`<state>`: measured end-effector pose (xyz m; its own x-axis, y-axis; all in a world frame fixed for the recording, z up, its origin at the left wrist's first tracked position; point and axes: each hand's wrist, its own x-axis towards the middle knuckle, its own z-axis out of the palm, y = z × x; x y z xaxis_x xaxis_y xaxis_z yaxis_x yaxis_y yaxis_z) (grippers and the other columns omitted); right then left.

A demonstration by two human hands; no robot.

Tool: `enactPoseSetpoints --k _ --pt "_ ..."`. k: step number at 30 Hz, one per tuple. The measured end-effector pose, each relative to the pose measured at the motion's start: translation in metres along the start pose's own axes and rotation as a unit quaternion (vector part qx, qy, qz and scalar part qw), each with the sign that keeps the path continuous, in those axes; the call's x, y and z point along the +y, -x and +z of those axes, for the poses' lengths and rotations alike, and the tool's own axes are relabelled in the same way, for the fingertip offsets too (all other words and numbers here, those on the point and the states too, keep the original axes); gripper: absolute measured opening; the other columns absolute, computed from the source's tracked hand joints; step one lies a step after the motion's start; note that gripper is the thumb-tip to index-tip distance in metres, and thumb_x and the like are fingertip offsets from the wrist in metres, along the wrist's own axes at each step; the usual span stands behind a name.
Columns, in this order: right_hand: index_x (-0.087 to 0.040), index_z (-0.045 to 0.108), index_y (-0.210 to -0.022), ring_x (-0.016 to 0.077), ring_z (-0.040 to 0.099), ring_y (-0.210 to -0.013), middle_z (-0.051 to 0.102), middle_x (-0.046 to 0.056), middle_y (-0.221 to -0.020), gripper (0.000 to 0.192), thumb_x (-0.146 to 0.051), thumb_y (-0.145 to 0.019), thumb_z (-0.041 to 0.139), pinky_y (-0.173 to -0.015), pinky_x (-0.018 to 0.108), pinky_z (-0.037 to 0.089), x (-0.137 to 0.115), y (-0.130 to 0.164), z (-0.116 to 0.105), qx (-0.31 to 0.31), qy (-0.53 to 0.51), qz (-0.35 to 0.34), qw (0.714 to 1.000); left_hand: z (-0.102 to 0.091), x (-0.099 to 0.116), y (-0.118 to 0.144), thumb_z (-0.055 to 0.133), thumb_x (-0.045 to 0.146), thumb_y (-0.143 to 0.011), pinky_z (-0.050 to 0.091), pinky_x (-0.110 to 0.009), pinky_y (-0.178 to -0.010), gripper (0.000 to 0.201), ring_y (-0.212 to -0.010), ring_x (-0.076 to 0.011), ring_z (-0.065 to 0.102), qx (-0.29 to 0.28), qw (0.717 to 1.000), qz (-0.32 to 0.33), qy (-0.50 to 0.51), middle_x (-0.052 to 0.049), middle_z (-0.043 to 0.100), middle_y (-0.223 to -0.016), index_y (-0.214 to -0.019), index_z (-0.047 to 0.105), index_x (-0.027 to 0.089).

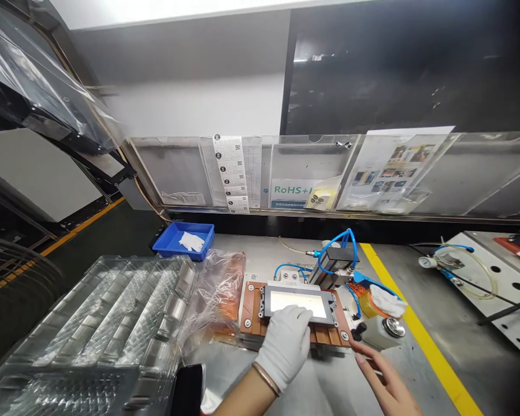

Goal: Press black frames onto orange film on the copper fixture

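Note:
My left hand, in a white glove, lies over the front edge of a flat rectangular panel with a dark frame and a pale, bright face. Its fingers rest on the panel's face and are not wrapped round it. Beneath the panel is a brown-and-metal fixture with screws at its corners. Bare and with its fingers apart, my right hand is at the fixture's front right corner, close to a black knob. Whether its fingertip touches the fixture I cannot tell.
Clear plastic trays are stacked at left, beside plastic film. A blue bin holds a white glove. Behind the fixture stands a pneumatic cylinder with blue hoses. A dispenser bottle is at right, near yellow tape and a white machine.

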<state>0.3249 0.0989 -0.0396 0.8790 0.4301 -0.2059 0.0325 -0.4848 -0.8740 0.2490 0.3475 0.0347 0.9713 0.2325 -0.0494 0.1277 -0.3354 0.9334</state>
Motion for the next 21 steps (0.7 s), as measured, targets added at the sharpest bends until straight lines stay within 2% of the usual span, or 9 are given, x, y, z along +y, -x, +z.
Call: enactPoseSetpoints --k 2,5,8,11,14,17,19,21 --pt "-0.022 0.059 -0.126 0.0253 0.057 -0.106 0.051 0.008 -0.131 0.057 -0.066 -0.093 0.043 -0.078 0.032 0.056 0.003 -0.021 -0.008 0.023 0.104 -0.056 0.993 0.004 -0.005 -0.012 0.053 0.029 -0.079 0.005 -0.052 -0.126 0.053 -0.148 -0.0337 0.027 -0.006 0.999 0.032 -0.020 -0.010 0.047 -0.150 -0.132 0.052 0.024" --pt "-0.015 0.061 -0.119 0.0301 0.053 -0.114 0.051 0.014 -0.129 0.063 -0.064 -0.089 0.034 -0.092 0.045 0.049 0.001 -0.044 -0.017 0.061 0.207 -0.103 0.971 0.012 -0.015 -0.021 0.062 0.028 -0.074 -0.005 -0.055 -0.126 0.070 -0.151 -0.0335 0.014 -0.014 0.998 0.030 -0.045 -0.007 0.035 -0.157 -0.140 0.040 0.025" --pt "-0.013 0.062 -0.117 0.0343 0.053 -0.111 0.055 0.015 -0.124 0.068 -0.065 -0.084 0.033 -0.096 0.055 0.042 -0.005 -0.055 -0.027 0.061 0.234 -0.095 0.966 0.016 -0.020 -0.021 0.060 0.033 -0.076 -0.004 -0.057 -0.125 0.071 -0.152 -0.0332 0.012 -0.024 0.995 0.026 -0.097 -0.008 0.032 -0.158 -0.142 0.035 0.025" --pt "-0.018 0.066 -0.104 0.0361 0.056 -0.102 0.063 0.012 -0.110 0.059 -0.063 -0.083 0.036 -0.092 0.058 0.041 -0.009 -0.058 -0.037 0.043 0.250 -0.087 0.964 0.010 -0.019 -0.018 0.058 0.039 -0.078 0.001 -0.057 -0.126 0.072 -0.151 -0.0336 0.013 -0.023 0.992 0.037 -0.121 -0.008 0.029 -0.159 -0.143 0.032 0.025" --pt "-0.021 0.068 -0.087 0.0381 0.057 -0.097 0.064 0.011 -0.098 0.053 -0.064 -0.080 0.038 -0.092 0.059 0.039 -0.015 -0.057 -0.043 0.034 0.249 -0.085 0.964 -0.006 -0.020 -0.012 0.055 0.044 -0.079 0.001 -0.054 -0.126 0.072 -0.152 -0.0342 0.011 0.047 0.987 0.008 -0.151 -0.008 0.025 -0.161 -0.144 0.031 0.023" --pt "-0.019 0.070 -0.095 0.0363 0.057 -0.100 0.061 0.013 -0.105 0.059 -0.066 -0.077 0.039 -0.091 0.054 0.043 -0.024 -0.056 -0.038 0.036 0.215 -0.082 0.972 -0.028 -0.025 -0.004 0.051 0.042 -0.080 0.016 -0.052 -0.124 0.072 -0.146 -0.0362 0.027 0.127 0.974 -0.093 -0.161 -0.016 0.034 -0.158 -0.145 0.032 0.016" --pt "-0.016 0.068 -0.106 0.0354 0.056 -0.106 0.060 0.014 -0.110 0.067 -0.069 -0.076 0.039 -0.093 0.050 0.045 -0.032 -0.057 -0.026 0.043 0.178 -0.066 0.981 -0.041 -0.030 0.000 0.047 0.044 -0.081 0.032 -0.052 -0.115 0.074 -0.133 -0.0359 0.045 0.140 0.969 -0.156 -0.132 -0.024 0.045 -0.146 -0.144 0.032 0.009" --pt "-0.013 0.067 -0.113 0.0353 0.058 -0.104 0.062 0.015 -0.111 0.074 -0.071 -0.075 0.041 -0.091 0.048 0.048 -0.038 -0.062 -0.010 0.042 0.132 -0.037 0.990 -0.049 -0.034 0.000 0.046 0.046 -0.081 0.041 -0.051 -0.108 0.074 -0.119 -0.0336 0.056 0.135 0.968 -0.185 -0.105 -0.027 0.056 -0.129 -0.140 0.037 0.003"
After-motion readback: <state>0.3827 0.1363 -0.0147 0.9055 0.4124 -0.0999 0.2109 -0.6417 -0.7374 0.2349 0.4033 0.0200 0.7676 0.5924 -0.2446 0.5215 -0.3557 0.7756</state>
